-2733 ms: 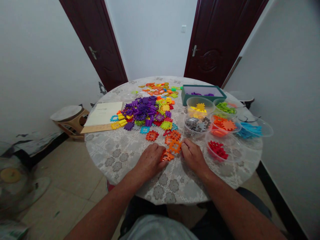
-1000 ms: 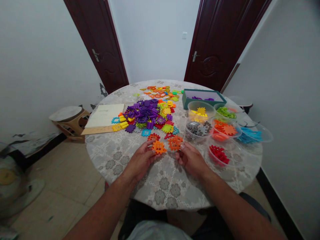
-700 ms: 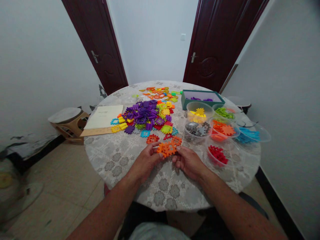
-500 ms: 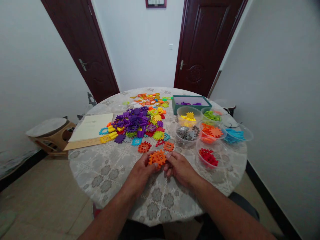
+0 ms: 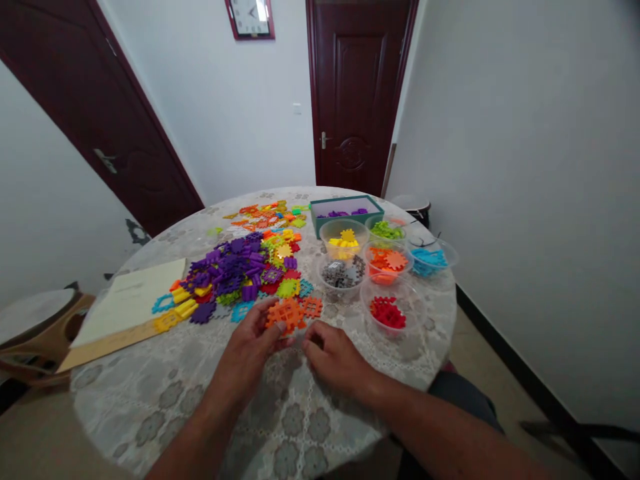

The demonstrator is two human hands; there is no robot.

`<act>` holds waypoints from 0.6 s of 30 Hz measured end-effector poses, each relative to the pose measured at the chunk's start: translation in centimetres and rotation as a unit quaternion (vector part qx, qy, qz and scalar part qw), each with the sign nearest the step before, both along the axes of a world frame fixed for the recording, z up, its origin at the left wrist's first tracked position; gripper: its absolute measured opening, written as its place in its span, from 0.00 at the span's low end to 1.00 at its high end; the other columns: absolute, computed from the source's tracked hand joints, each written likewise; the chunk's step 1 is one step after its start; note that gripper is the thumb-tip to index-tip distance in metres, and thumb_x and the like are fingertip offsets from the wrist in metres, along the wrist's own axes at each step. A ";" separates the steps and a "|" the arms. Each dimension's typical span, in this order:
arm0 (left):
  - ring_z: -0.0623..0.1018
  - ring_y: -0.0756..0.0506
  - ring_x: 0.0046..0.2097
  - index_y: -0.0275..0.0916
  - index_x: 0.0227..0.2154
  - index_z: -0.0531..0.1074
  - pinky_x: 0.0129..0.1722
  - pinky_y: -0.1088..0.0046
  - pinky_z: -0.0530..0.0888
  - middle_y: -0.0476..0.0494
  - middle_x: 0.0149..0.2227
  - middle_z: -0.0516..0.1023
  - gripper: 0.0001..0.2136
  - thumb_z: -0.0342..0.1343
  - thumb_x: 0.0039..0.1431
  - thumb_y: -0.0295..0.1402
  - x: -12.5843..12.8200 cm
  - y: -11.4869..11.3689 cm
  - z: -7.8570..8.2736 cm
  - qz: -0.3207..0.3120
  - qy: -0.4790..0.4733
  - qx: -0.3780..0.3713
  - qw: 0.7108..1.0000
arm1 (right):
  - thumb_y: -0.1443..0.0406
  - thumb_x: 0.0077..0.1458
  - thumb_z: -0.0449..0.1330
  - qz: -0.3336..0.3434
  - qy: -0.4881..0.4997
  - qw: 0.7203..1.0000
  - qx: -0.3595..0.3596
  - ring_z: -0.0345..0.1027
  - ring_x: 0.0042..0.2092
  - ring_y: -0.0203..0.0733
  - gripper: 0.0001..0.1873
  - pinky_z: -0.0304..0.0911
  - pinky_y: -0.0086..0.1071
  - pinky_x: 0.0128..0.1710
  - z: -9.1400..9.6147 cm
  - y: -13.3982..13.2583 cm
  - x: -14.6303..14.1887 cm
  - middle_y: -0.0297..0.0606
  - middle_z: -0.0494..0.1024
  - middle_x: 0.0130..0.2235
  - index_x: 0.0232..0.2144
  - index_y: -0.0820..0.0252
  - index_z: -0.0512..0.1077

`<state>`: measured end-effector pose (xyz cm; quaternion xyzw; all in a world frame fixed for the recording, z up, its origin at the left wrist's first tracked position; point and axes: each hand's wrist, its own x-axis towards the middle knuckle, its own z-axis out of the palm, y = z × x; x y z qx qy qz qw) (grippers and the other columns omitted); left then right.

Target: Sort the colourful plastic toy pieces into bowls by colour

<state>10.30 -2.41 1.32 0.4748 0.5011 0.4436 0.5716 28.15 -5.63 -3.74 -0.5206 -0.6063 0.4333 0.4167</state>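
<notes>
My left hand (image 5: 257, 340) pinches an orange interlocking block piece (image 5: 286, 315), a toothed plastic shape with openings in its face, raised a little above the tablecloth. Just right of it is my right hand (image 5: 333, 350), apart from the orange piece, its fingers curled in. Whether anything is inside those curled fingers is hidden. Behind the held piece lies another orange block piece (image 5: 313, 307) on the cloth. A large mixed pile of purple block pieces (image 5: 235, 260), with yellow, red, green and blue ones around it, spreads beyond my left hand.
Clear bowls hold sorted pieces at the right: red (image 5: 387, 312), grey (image 5: 343, 273), orange (image 5: 386, 261), yellow (image 5: 345, 244), green (image 5: 387, 230) and blue (image 5: 430, 261). Behind them stands a green box (image 5: 320, 227) with purple pieces. A paper sheet (image 5: 130, 293) lies left.
My right hand has let go of the orange block piece and drawn away from it, fingers curled. My left hand still holds the piece. The view has swung to the right.
</notes>
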 end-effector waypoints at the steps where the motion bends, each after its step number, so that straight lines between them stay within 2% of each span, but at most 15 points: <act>1: 0.82 0.42 0.46 0.40 0.61 0.70 0.45 0.60 0.83 0.39 0.52 0.80 0.31 0.69 0.54 0.41 0.6 0.7 0.9 -0.016 0.018 0.020 0.999 | 0.68 0.58 0.58 0.010 -0.034 0.999 0.036 0.69 0.33 0.38 0.04 0.60 0.30 0.34 0.1 -0.1 -0.1 0.32 0.76 0.29 0.30 0.56 0.70; 3: 0.82 0.42 0.45 0.39 0.59 0.72 0.44 0.63 0.82 0.40 0.49 0.82 0.29 0.68 0.55 0.40 2.4 2.3 3.0 -0.067 0.060 0.062 0.994 | 0.70 0.56 0.59 0.047 -0.093 0.992 0.077 0.69 0.34 0.39 0.04 0.60 0.31 0.36 0.4 -0.3 -0.3 0.33 0.77 0.32 0.30 0.57 0.72; 6: 0.83 0.42 0.43 0.38 0.56 0.75 0.44 0.63 0.81 0.40 0.47 0.83 0.24 0.66 0.56 0.38 6.4 5.3 5.7 -0.165 0.106 0.114 0.974 | 0.69 0.56 0.60 0.086 -0.151 0.981 0.091 0.69 0.34 0.39 0.03 0.59 0.30 0.36 0.7 -0.5 -0.5 0.35 0.79 0.33 0.32 0.57 0.75; 9: 0.82 0.44 0.44 0.39 0.56 0.76 0.46 0.64 0.80 0.39 0.51 0.82 0.22 0.63 0.58 0.32 11.3 8.9 7.2 -0.223 0.177 0.203 0.937 | 0.67 0.57 0.61 0.088 -0.181 0.976 0.090 0.71 0.36 0.39 0.05 0.60 0.30 0.37 0.6 -0.5 -0.5 0.36 0.81 0.36 0.36 0.57 0.77; 14: 0.81 0.44 0.48 0.39 0.60 0.73 0.50 0.65 0.79 0.37 0.54 0.81 0.25 0.61 0.58 0.26 18.5 14.2 6.9 -0.306 0.257 0.313 0.862 | 0.66 0.58 0.61 0.100 -0.183 0.974 0.091 0.74 0.38 0.40 0.07 0.62 0.28 0.38 0.2 -0.4 -0.3 0.37 0.82 0.38 0.37 0.58 0.78; 18: 0.81 0.42 0.53 0.40 0.59 0.74 0.57 0.63 0.76 0.40 0.54 0.81 0.25 0.59 0.58 0.24 21.1 16.8 5.6 -0.374 0.332 0.352 0.792 | 0.67 0.58 0.60 0.113 -0.176 0.973 0.101 0.75 0.38 0.40 0.08 0.63 0.28 0.38 0.4 -0.3 -0.2 0.37 0.82 0.38 0.38 0.58 0.78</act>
